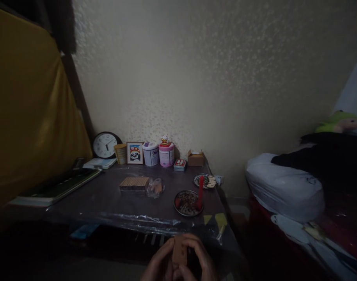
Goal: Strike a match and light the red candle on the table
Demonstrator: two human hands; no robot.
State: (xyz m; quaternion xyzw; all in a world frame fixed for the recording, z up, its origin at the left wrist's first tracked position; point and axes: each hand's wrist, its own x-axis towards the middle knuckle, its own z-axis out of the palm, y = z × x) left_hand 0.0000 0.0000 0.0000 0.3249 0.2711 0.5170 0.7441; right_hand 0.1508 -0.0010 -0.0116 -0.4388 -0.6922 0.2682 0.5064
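In front of the table's near edge, my left hand (162, 260) and my right hand (199, 257) both grip a small flat brown piece (179, 251), seemingly cardboard, with a few dark spots or holes along its right side. It is held upright between thumbs and fingers. Beyond the hands lies a round metal plate (180, 212) filled with small bits, and a red stick-like tool (200, 192) stands up from it. A second plate (197, 183) behind it carries pale sticks (210, 181). Left of the plates is a row of brown pieces (134, 183) beside a crumpled clear plastic bag (155, 188).
Along the wall stand a clock (105, 145), a yellow cup (120, 153), a framed panda picture (135, 153), two canisters (166, 156), a small tin (180, 165) and an open cardboard box (196, 159). A green board (64, 185) lies left; a white bundle (283, 183) sits right.
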